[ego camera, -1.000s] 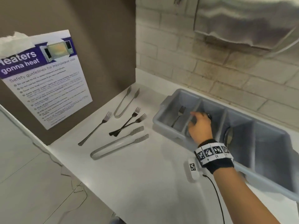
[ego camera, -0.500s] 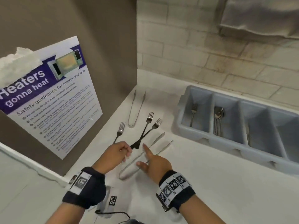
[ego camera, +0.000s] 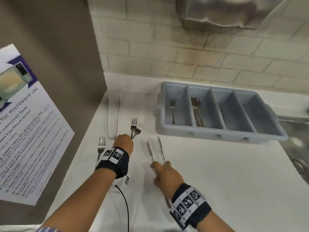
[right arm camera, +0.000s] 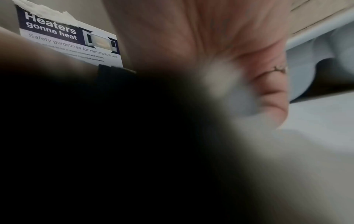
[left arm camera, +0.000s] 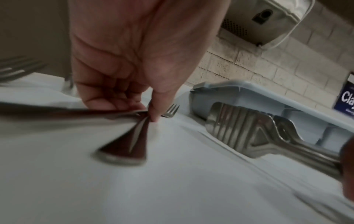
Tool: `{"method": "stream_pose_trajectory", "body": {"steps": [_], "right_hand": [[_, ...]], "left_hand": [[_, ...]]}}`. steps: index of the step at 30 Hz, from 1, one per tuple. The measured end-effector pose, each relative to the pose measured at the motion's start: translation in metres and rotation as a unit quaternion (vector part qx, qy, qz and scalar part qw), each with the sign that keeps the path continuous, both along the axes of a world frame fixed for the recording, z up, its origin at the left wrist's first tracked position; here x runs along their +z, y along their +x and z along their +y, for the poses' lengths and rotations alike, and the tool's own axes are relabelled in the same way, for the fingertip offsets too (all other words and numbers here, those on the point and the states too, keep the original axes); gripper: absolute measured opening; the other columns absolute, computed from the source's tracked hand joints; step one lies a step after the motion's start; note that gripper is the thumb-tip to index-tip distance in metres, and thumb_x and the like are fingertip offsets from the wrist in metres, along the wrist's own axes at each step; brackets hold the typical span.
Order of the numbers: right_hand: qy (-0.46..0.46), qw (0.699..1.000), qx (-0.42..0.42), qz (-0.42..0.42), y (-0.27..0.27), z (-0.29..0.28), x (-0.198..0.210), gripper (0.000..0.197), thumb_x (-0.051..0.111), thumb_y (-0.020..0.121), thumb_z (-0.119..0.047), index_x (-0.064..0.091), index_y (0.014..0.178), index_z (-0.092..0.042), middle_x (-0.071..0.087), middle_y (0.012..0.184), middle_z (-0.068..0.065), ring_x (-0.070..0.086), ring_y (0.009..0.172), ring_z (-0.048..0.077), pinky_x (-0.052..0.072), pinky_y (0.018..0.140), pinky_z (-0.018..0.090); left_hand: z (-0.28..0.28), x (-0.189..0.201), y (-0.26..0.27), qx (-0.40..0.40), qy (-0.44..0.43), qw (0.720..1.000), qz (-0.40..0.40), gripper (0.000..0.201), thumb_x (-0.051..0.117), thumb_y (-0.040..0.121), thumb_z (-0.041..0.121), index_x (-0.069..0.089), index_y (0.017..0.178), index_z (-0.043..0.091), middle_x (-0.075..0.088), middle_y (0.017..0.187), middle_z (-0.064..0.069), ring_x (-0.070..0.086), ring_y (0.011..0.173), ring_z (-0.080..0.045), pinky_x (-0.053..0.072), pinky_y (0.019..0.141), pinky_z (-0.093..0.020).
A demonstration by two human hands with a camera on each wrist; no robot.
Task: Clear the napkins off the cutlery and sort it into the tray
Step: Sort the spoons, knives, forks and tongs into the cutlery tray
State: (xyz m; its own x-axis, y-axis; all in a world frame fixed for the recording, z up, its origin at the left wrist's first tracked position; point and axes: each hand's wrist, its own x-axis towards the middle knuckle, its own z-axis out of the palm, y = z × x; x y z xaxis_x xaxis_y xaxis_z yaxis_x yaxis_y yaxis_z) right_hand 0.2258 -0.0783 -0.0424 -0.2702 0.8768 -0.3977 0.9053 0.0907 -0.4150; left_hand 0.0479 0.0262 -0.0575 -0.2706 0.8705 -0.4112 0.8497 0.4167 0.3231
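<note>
Two steel forks (ego camera: 136, 128) crossed beside ridged tongs (ego camera: 155, 148), left of grey tray (ego camera: 260, 131).

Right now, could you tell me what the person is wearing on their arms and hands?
Each wrist carries a black band with white panels of black square markers: left band, right band. A thin black cable trails below the left one. A striped sleeve edge shows, and a ring.

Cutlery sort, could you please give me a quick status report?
Left hand pinching two forks by the handles. Right hand gripping serrated tongs. Tray holds one fork, some spoons. Path clear.
</note>
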Motion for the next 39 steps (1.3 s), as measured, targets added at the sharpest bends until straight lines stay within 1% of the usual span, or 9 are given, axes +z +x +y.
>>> {"method": "stream_pose_trajectory", "body": {"steps": [7, 11, 13, 17, 19, 22, 28, 35, 39], "right_hand": [[0.077, 0.996, -0.02, 0.037, 0.057, -0.02, 0.019, 0.071, 0.048, 0.086, -0.017, 0.01, 0.143, -0.034, 0.05, 0.117, 0.01, 0.058, 0.081, 0.029, 0.039, 0.06, 0.03], [0.136, 0.986, -0.096, 0.028, 0.087, -0.037, 0.031, 0.073, 0.052, 0.088, -0.031, 0.008, 0.145, -0.026, 0.051, 0.132, -0.005, 0.062, 0.085, 0.015, 0.03, 0.049, 0.008], [0.159, 0.979, -0.126, 0.036, 0.1, -0.041, 0.036, 0.067, 0.054, 0.088, -0.033, 0.018, 0.143, -0.022, 0.053, 0.127, -0.006, 0.055, 0.067, 0.003, 0.02, 0.047, 0.002], [0.178, 0.961, -0.198, 0.076, 0.126, -0.046, 0.04, 0.057, 0.055, 0.086, -0.034, 0.03, 0.136, -0.022, 0.047, 0.104, -0.013, 0.05, 0.055, -0.011, 0.025, 0.046, 0.0], [0.189, 0.953, -0.223, 0.083, 0.14, -0.046, 0.041, 0.055, 0.055, 0.086, -0.034, 0.032, 0.134, -0.023, 0.043, 0.1, -0.016, 0.05, 0.062, -0.015, 0.028, 0.044, 0.002], [0.2, 0.941, -0.253, 0.102, 0.162, -0.042, 0.045, 0.053, 0.056, 0.086, -0.032, 0.032, 0.133, -0.024, 0.042, 0.098, -0.016, 0.051, 0.064, -0.013, 0.036, 0.047, 0.003], [0.21, 0.927, -0.277, 0.143, 0.222, -0.026, 0.051, 0.049, 0.056, 0.085, -0.033, 0.036, 0.13, -0.027, 0.046, 0.096, -0.015, 0.05, 0.058, 0.0, 0.033, 0.051, 0.007], [0.256, 0.89, -0.304, 0.223, 0.309, 0.059, 0.091, 0.046, 0.057, 0.083, -0.022, 0.045, 0.128, -0.017, 0.056, 0.112, 0.005, 0.056, 0.081, 0.018, 0.048, 0.075, 0.03], [0.223, 0.928, -0.28, 0.103, 0.342, 0.142, 0.101, 0.041, 0.051, 0.083, -0.016, 0.048, 0.122, -0.005, 0.055, 0.119, 0.024, 0.055, 0.103, 0.035, 0.046, 0.085, 0.036]], "left_hand": [[-0.019, 0.005, 0.012, 0.029, 0.038, 0.998, -0.048, 0.032, 0.037, 0.101, 0.003, 0.044, 0.13, -0.008, 0.059, 0.126, -0.027, 0.057, 0.118, -0.043, 0.049, 0.099, -0.047], [-0.036, 0.037, 0.018, 0.012, 0.15, 0.973, -0.173, 0.019, 0.029, 0.102, -0.003, 0.04, 0.114, 0.006, 0.05, 0.071, -0.004, 0.058, 0.076, -0.031, 0.041, 0.06, -0.03], [-0.032, 0.066, 0.037, -0.021, 0.205, 0.953, -0.222, 0.029, 0.03, 0.104, -0.001, 0.038, 0.13, 0.009, 0.045, 0.071, -0.001, 0.047, 0.064, -0.019, 0.034, 0.055, -0.026], [0.012, 0.102, 0.1, -0.063, 0.219, 0.929, -0.293, 0.042, 0.031, 0.102, -0.004, 0.034, 0.143, 0.001, 0.041, 0.105, -0.007, 0.043, 0.09, -0.023, 0.047, 0.07, -0.04], [0.04, 0.1, 0.132, -0.057, 0.195, 0.929, -0.31, 0.052, 0.032, 0.099, -0.01, 0.026, 0.15, 0.001, 0.04, 0.108, -0.01, 0.046, 0.096, -0.028, 0.048, 0.097, -0.052], [0.079, 0.08, 0.165, -0.066, 0.135, 0.946, -0.288, 0.055, 0.037, 0.098, -0.009, 0.021, 0.151, -0.004, 0.049, 0.132, -0.026, 0.048, 0.13, -0.04, 0.039, 0.113, -0.043], [0.127, 0.035, 0.184, -0.19, 0.009, 0.982, -0.016, 0.042, 0.058, 0.095, 0.003, 0.053, 0.134, -0.01, 0.058, 0.138, -0.027, 0.058, 0.126, -0.038, 0.046, 0.109, -0.041], [0.119, 0.037, 0.185, -0.121, 0.065, 0.987, -0.085, 0.032, 0.046, 0.1, 0.002, 0.063, 0.127, -0.004, 0.059, 0.138, -0.027, 0.055, 0.127, -0.04, 0.042, 0.109, -0.04], [0.082, 0.054, 0.183, -0.078, 0.242, 0.954, -0.16, 0.034, 0.05, 0.094, -0.007, 0.07, 0.116, 0.01, 0.065, 0.125, -0.025, 0.063, 0.113, -0.036, 0.046, 0.107, -0.04]]}}
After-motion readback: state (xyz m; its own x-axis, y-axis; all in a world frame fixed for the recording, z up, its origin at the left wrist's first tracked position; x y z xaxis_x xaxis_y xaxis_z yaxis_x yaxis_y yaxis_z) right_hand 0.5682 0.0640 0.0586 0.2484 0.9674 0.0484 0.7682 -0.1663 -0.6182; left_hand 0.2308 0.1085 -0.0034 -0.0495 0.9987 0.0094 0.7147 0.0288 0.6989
